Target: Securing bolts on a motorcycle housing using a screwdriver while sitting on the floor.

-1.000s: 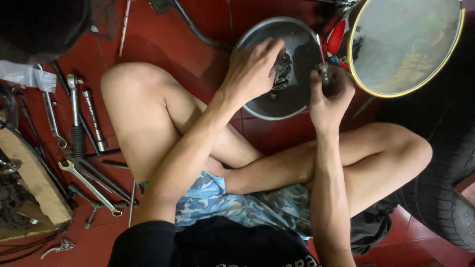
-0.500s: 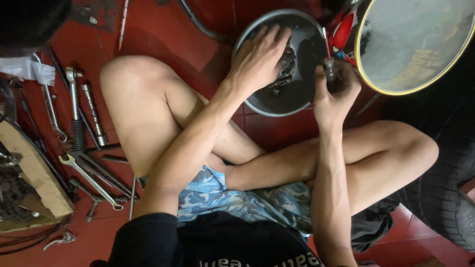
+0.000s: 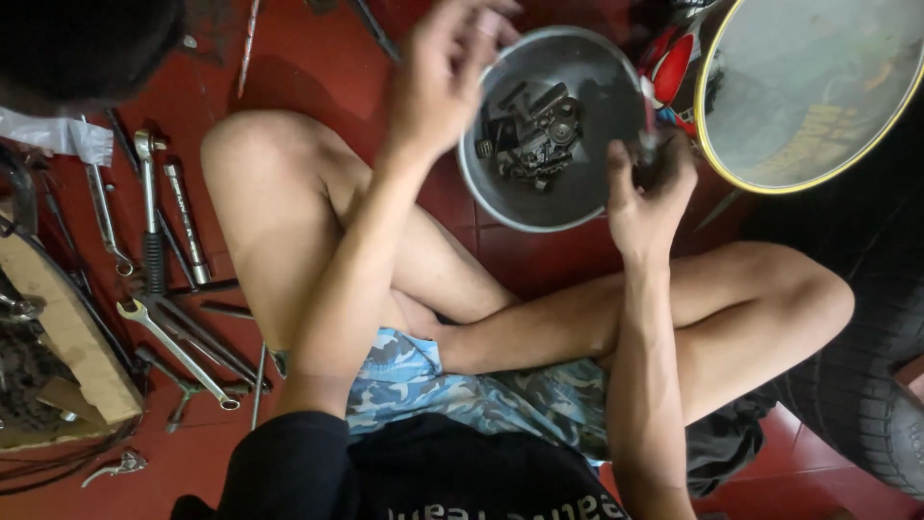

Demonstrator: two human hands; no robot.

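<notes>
While the left hand [image 3: 445, 72] is hovering blurred and loosely open above the bowl's [image 3: 500, 197] left rim, the right hand [image 3: 647, 188] is gripping a small dark part [image 3: 647, 146] beside its right rim. Metal parts [image 3: 529, 133] are lying inside the bowl, on the red floor [image 3: 318, 67]; wrenches [image 3: 159, 279] are lying near the floor's left edge.

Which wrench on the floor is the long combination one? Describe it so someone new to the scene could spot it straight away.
Start at the person's bent knee on the left of the view, then look to the row of tools on the red floor beside it. The combination wrench lies diagonally, nearest the shorts. Unlike its neighbours, it shows an open jaw at its upper end and a ring at its lower.
</notes>
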